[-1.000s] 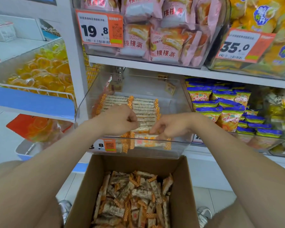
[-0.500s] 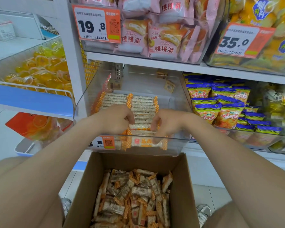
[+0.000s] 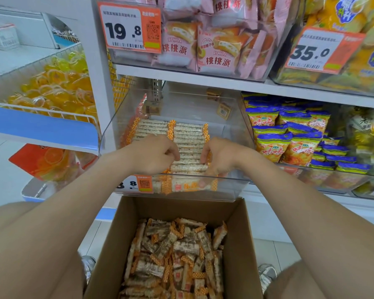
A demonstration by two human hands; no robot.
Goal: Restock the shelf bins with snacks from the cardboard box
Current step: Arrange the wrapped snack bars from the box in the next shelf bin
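While the shelf (image 3: 181,72) spans the far side, the box (image 3: 240,244) stands open nearest me, heaped with loose bars (image 3: 177,255). Just beyond its far edge sits the clear bin (image 3: 235,130), where bars (image 3: 188,134) lie in two neat rows, with a price tag (image 3: 138,184) on its near left front. My left hand (image 3: 153,154) curls round the left ends of the near bars in the right row, and my right hand (image 3: 220,156) pinches their right ends. Both hands grasp those bars, low behind the bin's near wall.
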